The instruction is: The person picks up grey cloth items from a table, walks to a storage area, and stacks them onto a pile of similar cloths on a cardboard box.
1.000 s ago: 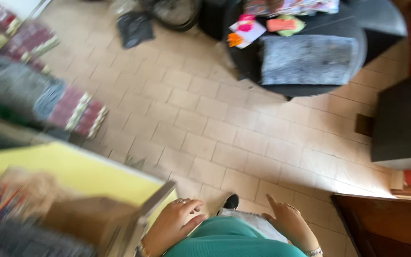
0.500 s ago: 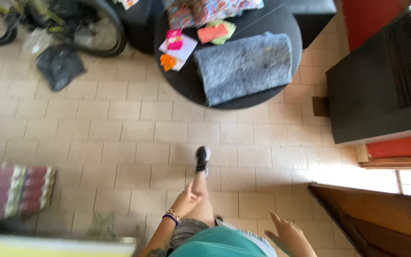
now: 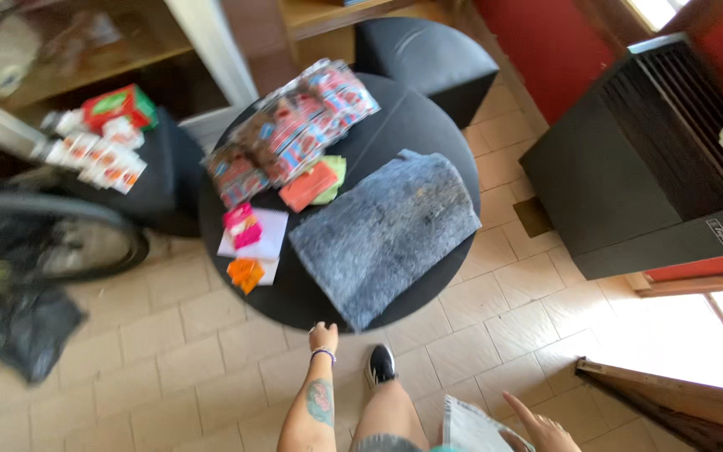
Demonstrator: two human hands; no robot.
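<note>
While you are standing over the tiled floor, your left hand [image 3: 323,336] is hanging empty, fingers loosely curled, just short of the near edge of the round black table [image 3: 416,117]. Your right hand [image 3: 535,427] is spreading its fingers, forefinger pointing out, and is touching a pale flat packet [image 3: 472,427] by your hip; whether it is gripping the packet, you cannot tell. Ahead of your left hand, a grey cloth [image 3: 387,230] is lying on the table, with colourful packets [image 3: 294,130] beyond it.
</note>
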